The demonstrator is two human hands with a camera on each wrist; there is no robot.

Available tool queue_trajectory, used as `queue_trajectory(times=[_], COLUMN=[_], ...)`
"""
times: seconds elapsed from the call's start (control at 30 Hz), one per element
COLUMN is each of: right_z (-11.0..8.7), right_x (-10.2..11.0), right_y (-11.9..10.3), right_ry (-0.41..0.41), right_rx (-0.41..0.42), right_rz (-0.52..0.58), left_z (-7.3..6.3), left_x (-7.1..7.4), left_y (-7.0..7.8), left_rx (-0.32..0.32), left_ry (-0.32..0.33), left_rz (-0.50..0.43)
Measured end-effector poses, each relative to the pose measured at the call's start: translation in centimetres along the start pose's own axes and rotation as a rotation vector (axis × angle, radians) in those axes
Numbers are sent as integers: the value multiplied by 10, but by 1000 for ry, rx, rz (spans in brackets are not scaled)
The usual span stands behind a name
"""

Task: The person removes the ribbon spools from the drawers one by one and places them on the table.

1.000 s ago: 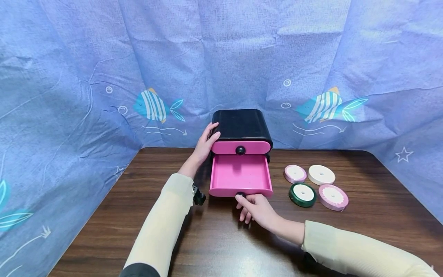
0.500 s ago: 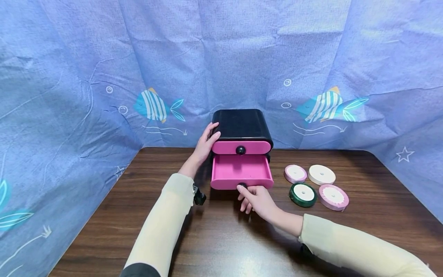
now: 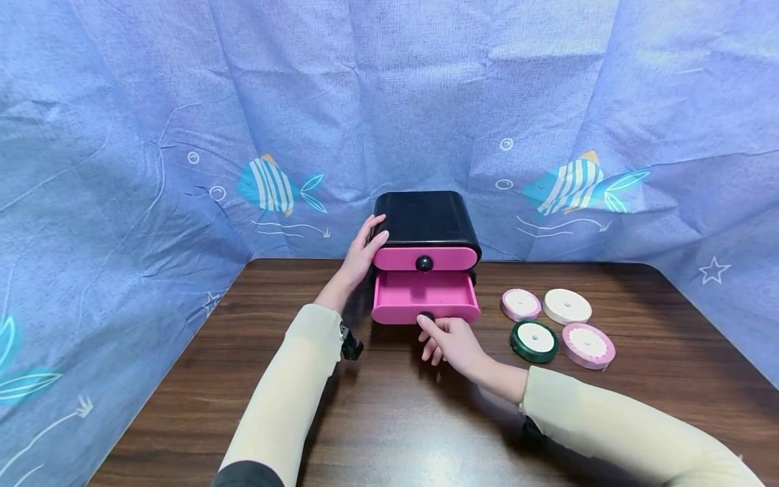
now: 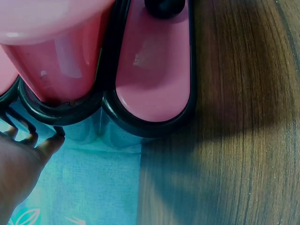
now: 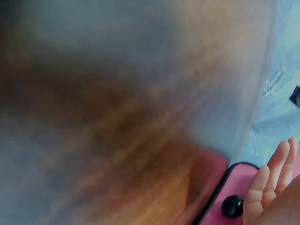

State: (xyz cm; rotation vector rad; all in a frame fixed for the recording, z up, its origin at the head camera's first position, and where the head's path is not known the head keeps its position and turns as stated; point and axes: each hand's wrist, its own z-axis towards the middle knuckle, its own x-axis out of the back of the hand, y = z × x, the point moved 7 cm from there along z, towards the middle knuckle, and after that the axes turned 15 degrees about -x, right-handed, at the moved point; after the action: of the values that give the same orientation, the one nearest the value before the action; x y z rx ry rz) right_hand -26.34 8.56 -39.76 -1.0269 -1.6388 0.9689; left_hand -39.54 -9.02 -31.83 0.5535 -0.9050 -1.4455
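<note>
A black desktop chest of drawers (image 3: 426, 216) stands at the back middle of the table, with pink drawer fronts and black round knobs. Its top drawer (image 3: 395, 258) is closed. Below that, a pink drawer (image 3: 392, 315) is partly pulled out, with nothing visible inside. My right hand (image 3: 456, 345) pinches this drawer's knob (image 3: 429, 315) with thumb and forefinger; the other fingers hang below. My left hand (image 3: 360, 253) rests along the chest's left side, thumb near the top edge. In the left wrist view another closed drawer (image 4: 154, 70) shows beside the pulled-out one.
To the right lie several ribbon spools: a small pink one (image 3: 521, 305), a white one (image 3: 567, 306), a dark green one (image 3: 534, 341) and a larger pink one (image 3: 588, 345). A blue fish-print cloth (image 3: 414, 101) hangs behind the brown wooden table (image 3: 243, 379).
The pulled-out drawer has slid partway back into the chest, and my right hand has moved forward with its knob. My left hand has stayed on the chest's side.
</note>
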Motion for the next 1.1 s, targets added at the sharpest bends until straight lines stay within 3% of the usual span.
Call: queue_trajectory(times=[0.17,0.77,1.0,1.1], right_z=[13,51,56,57], right_x=[6,9,8,7], right_y=[-2,-10,-14,-14], right_ry=[41,53,26,27], right_rx=[-16,-30,-50,-55], right_rz=[13,55,48,46], left_z=[0,-1,-3,-3], left_x=[-1,-1,-1,-2], left_y=[0,0,17,15], left_rx=[7,5,35,15], left_ry=[-16,-22,-52,-43], left_rz=[-8,-33,-74,-60])
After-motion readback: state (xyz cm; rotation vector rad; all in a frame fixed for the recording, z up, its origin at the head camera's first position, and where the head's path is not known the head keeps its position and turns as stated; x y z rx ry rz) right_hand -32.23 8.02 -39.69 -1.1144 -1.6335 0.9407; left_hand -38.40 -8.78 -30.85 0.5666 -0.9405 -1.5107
